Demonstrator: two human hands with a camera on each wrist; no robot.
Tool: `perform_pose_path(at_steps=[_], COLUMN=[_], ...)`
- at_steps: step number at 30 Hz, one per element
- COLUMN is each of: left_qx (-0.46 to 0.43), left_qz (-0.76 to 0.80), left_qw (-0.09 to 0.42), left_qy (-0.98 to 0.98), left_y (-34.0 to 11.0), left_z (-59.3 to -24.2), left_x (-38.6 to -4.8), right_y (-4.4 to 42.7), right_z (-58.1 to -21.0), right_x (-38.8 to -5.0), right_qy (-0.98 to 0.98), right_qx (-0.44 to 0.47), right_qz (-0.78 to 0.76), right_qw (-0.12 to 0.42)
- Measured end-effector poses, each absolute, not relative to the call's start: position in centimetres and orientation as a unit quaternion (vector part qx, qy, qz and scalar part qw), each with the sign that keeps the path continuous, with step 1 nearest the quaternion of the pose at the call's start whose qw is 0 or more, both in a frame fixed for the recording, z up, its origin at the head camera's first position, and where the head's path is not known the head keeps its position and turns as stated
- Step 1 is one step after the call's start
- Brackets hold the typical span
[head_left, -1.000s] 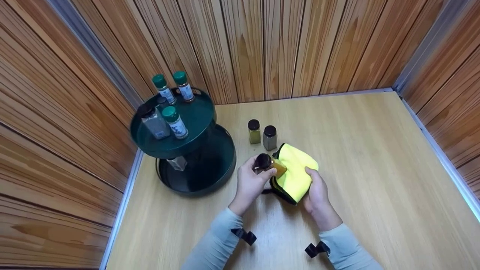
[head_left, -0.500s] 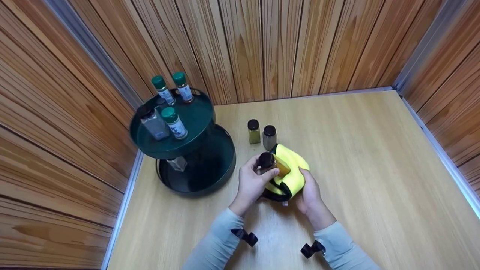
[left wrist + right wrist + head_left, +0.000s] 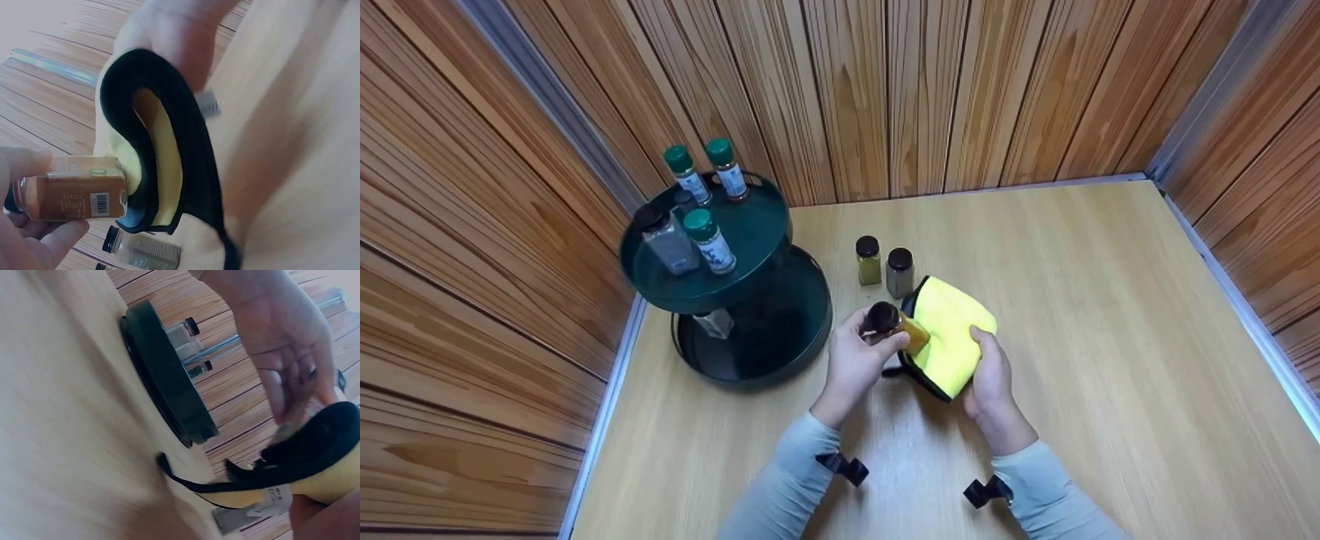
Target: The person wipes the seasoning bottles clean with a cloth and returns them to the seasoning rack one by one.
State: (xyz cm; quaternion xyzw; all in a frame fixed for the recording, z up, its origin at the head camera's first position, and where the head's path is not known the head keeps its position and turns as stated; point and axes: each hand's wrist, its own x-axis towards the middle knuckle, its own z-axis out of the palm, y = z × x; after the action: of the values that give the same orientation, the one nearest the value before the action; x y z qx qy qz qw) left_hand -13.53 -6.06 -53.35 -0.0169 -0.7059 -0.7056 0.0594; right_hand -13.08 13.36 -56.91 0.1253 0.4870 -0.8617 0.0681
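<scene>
At centre, the left hand (image 3: 853, 361) has in its grip a dark-capped orange jar (image 3: 916, 337) against the yellow cloth (image 3: 954, 330) pinched by the right hand (image 3: 994, 381), wiping seemingly unfinished; just above, a green jar (image 3: 868, 269) and a grey jar (image 3: 899, 280) stand on the counter (image 3: 1072, 300), too small to judge clean.

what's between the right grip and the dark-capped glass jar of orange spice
The head view shows a black-edged yellow cloth between them, held by the right grip and touching the jar.
</scene>
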Motion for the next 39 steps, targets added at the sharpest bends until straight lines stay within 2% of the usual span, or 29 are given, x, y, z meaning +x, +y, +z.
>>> perform_pose_path(at_steps=[6,12,18,28,35,39], left_qx=[-0.015,-0.019,-0.029,-0.041,-0.026,-0.009], left_qz=[-0.711,-0.730,-0.737,-0.720,-0.676,-0.638], left_qw=[0.029,0.064,0.082,0.090,0.103,0.111], left_qy=[-0.703,-0.680,-0.670,-0.687,-0.729,-0.762], left_y=[-5.5,-5.5,-5.8,-6.4,-7.4,-8.6], left_z=[-53.5,-53.2,-53.4,-53.5,-53.4,-53.5], left_x=[-13.2,-13.3,-13.8,-13.7,-13.3,-13.3], right_y=[11.9,11.4,12.2,13.6,14.0,14.1], right_z=[-57.4,-57.3,-56.9,-56.5,-56.7,-56.7], right_x=[-13.3,-12.9,-12.8,-12.7,-12.4,-12.5], right_qy=[0.409,0.414,0.445,0.480,0.564,0.578], right_qx=[0.132,0.133,0.136,0.152,0.081,0.064], right_qz=[-0.899,-0.893,-0.877,-0.859,-0.821,-0.814], right_qw=[0.079,0.114,0.121,0.089,0.024,0.009])
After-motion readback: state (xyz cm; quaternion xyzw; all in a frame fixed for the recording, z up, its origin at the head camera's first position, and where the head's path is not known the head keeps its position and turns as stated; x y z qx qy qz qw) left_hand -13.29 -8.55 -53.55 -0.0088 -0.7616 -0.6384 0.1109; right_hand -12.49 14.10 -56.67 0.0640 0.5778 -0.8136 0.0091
